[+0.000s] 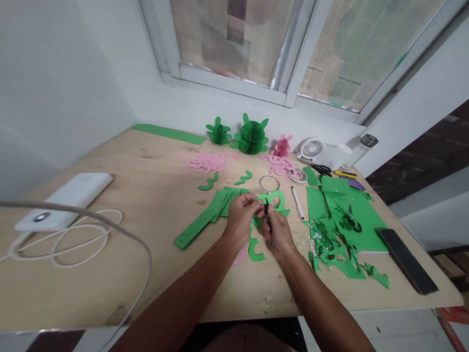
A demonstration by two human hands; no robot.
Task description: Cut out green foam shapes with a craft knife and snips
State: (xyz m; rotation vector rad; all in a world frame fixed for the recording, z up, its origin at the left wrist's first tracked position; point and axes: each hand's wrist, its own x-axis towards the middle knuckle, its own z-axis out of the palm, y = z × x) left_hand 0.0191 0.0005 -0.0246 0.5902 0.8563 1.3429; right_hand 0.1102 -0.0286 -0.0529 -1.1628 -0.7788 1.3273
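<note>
My left hand pinches the edge of a curvy green paper cut-out above the table. My right hand is closed around a slim dark tool, its tip against the green paper; whether it is a knife or scissors I cannot tell. Left of my left hand lies a fanned stack of green paper strips with faint curved outlines. Below my hands rests a wavy green cut-out, with part of a pink piece beside my left wrist. Two more wavy green shapes lie farther back.
Green paper scraps, green sheets and a black phone lie right. A white pen, tape roll and black scissors are nearer. Folded-paper figures stand behind. Leftward: a white device with cables.
</note>
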